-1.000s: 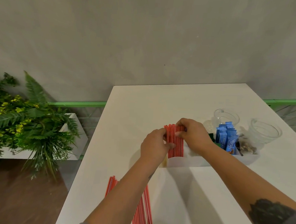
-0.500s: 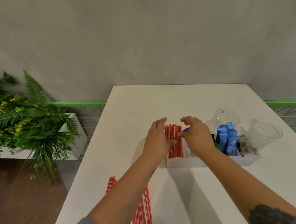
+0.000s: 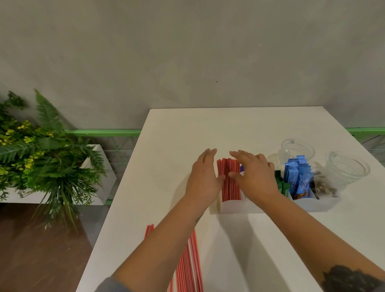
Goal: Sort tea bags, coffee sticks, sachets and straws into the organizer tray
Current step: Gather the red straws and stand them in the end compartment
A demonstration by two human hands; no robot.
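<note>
Thin red plastic straws (image 3: 228,182) stand upright in the white organizer tray (image 3: 273,207), flanked by left hand (image 3: 204,180) at nine o'clock, right hand (image 3: 256,179) at three, fingers straight, apart.

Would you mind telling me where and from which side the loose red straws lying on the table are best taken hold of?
Probably around mid-length, from above. The loose straws lie flat and roughly parallel on the table, running away from the person, so a pinch across the bundle gathers several and keeps them balanced. The left forearm covers part of them now. Both the left hand and right hand are at the tray.
</note>
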